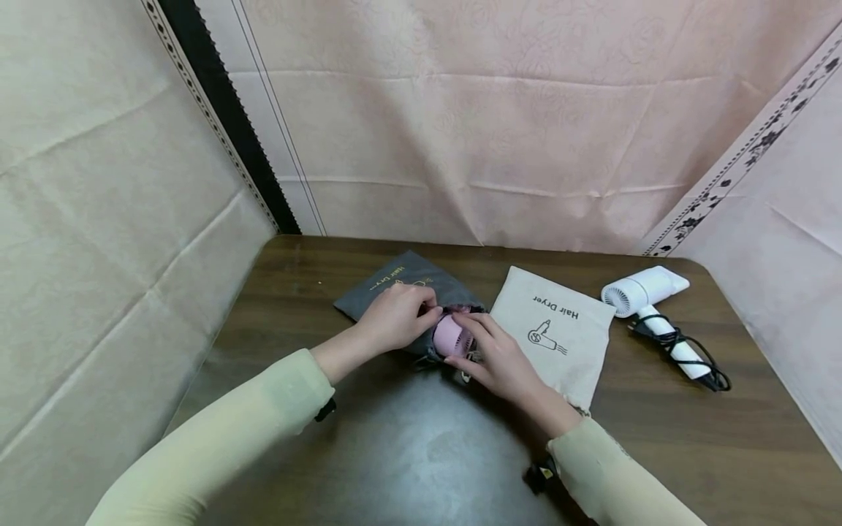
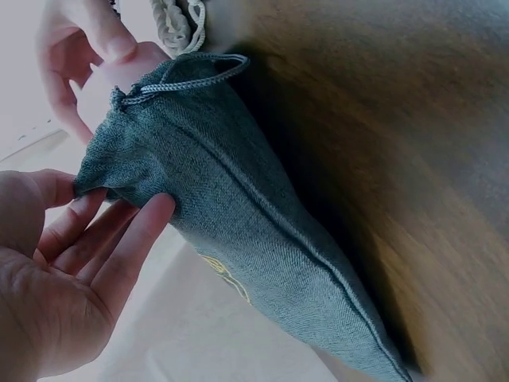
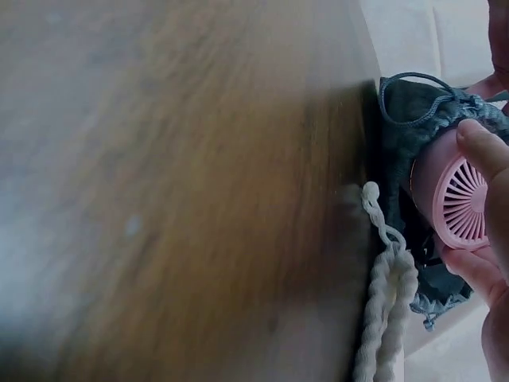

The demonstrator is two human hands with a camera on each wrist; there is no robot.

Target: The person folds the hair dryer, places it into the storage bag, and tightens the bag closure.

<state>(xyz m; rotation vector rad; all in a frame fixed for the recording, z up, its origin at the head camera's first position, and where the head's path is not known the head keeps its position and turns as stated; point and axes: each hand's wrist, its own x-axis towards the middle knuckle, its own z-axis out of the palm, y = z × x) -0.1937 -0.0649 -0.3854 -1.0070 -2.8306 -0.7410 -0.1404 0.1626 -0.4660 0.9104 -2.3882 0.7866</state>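
A dark grey drawstring bag [image 1: 444, 283] with gold lettering lies on the table, its gathered mouth facing me. Inside that mouth sits a pink hair dryer [image 1: 450, 337], with its round slotted grille [image 3: 465, 211] showing; the rest is hidden in the cloth. My left hand [image 1: 396, 318] pinches the bag's rim between thumb and fingers, as the left wrist view shows. With thumb and fingers on either side of the grille end, my right hand [image 1: 503, 361] grips the pink dryer. A loop of the bag's cord [image 2: 211, 79] stands out at the mouth.
Right of the bag lies a flat white "Hair Dryer" pouch [image 1: 520, 303], its twisted cord [image 3: 390, 310] close to my right hand. A white hair dryer [image 1: 641, 292] with a black cable [image 1: 677, 340] wound round its handle lies farther right. Cloth walls [image 1: 460, 146] enclose the brown table [image 1: 296, 292].
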